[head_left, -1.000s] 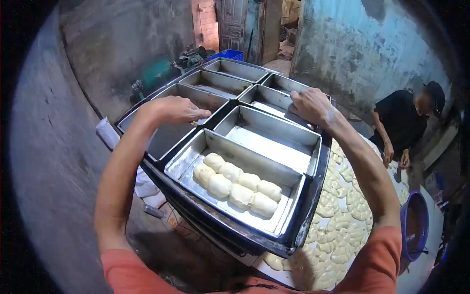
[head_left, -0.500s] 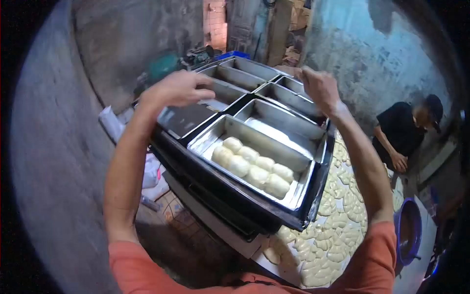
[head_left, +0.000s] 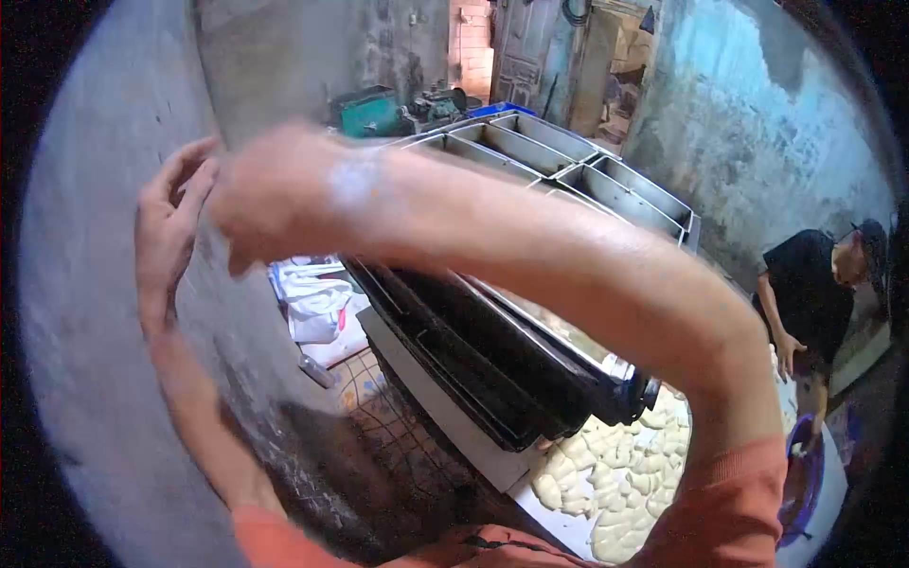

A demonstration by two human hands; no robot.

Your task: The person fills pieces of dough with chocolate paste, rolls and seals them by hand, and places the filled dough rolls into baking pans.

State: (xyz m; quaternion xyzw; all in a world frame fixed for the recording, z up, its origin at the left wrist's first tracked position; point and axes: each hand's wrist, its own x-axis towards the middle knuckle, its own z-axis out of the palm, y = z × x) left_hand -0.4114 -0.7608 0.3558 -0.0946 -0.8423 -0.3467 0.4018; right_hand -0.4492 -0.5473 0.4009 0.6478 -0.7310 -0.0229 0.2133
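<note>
My left hand [head_left: 170,222] is raised at the far left in front of the grey wall. Its fingers are bent, with a gap between them and the thumb, and I see nothing in it. My right hand [head_left: 275,194] reaches across to the left beside it, smeared by motion, so its fingers cannot be made out. The right forearm passes over a stack of black trays [head_left: 492,369] bearing metal loaf pans [head_left: 530,150]. That arm hides most of the nearest pan and the round dough pieces in it. Neither hand touches the pans.
Flattened dough pieces [head_left: 615,473] cover a white table at the lower right. A co-worker in a black shirt [head_left: 814,284] stands there, one hand at a purple basin [head_left: 800,483]. White bags [head_left: 312,298] lie left of the trays; a green machine [head_left: 369,114] stands behind.
Both hands have left the space over the pans and moved left, the right arm now crossing the view. The co-worker's hand has reached down to the purple basin.
</note>
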